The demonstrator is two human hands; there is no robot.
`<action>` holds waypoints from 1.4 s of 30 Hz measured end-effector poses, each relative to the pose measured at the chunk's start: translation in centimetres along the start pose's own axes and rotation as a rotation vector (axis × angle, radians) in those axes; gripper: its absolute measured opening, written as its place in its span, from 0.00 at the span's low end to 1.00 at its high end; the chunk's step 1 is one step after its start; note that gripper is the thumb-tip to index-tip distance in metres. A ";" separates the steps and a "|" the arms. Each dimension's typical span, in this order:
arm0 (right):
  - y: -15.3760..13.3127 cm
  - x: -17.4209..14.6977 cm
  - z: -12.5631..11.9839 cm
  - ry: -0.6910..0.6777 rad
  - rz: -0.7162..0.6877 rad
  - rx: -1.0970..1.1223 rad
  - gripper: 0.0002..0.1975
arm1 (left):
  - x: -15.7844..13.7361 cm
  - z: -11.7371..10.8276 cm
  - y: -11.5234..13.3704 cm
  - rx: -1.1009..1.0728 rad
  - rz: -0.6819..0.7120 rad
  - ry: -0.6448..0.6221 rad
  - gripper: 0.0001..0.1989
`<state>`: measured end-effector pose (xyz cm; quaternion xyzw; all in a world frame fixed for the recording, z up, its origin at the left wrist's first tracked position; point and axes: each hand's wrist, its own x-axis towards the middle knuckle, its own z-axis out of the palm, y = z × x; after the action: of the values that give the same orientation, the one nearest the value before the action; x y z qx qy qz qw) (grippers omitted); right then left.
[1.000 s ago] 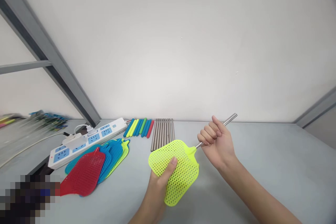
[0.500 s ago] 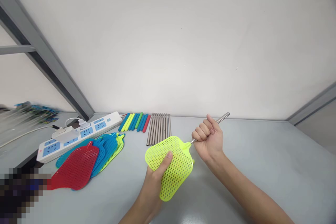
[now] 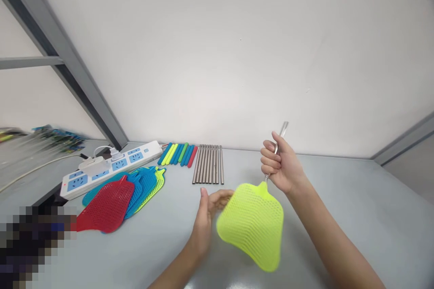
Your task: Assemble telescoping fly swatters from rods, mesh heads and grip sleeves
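My right hand [image 3: 283,162] is wrapped round a metal rod [image 3: 284,127] whose lower end meets the neck of a yellow-green fly swatter head [image 3: 252,223]. The perforated head hangs below that hand, smeared a little by motion. Left of it, my left hand [image 3: 206,221] is open, thumb raised and fingers curving towards the head's edge. Part of those fingers passes behind or beside the yellow mesh; I cannot tell whether they touch it.
Several metal rods [image 3: 208,165] lie side by side near the wall. Coloured grip sleeves [image 3: 178,154] are lined up left of them. Red, blue and yellow swatter heads [image 3: 110,203] overlap before a white power strip [image 3: 154,150] with plugs. Plastic-wrapped items [image 3: 56,140] lie far left.
My left hand has let go of the yellow swatter head and opened. My right hand has lifted the rod and turned it steeper, swinging the head to the right.
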<state>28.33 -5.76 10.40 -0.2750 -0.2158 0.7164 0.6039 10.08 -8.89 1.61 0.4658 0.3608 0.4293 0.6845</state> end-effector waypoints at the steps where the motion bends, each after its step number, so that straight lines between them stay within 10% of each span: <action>1: -0.3 -0.1 -0.1 -0.031 0.062 -0.052 0.16 | 0.3 -0.3 -0.1 0.123 0.058 0.018 0.33; 8: -0.2 -0.5 -0.1 -0.129 0.218 -0.336 0.10 | 1.9 -1.9 -1.6 1.041 0.382 -0.020 0.15; 13: 0.3 -0.4 -0.2 -0.152 0.193 -0.371 0.10 | 1.9 -2.4 -2.5 1.287 0.436 -0.129 0.12; 42: -0.7 -0.8 -0.2 0.010 -0.465 -0.215 0.14 | 2.5 -1.9 -1.6 0.759 0.220 0.077 0.12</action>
<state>29.08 -6.45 10.83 -0.2842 -0.3449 0.5298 0.7208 9.76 -6.29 -0.74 0.7051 0.4674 0.3532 0.3996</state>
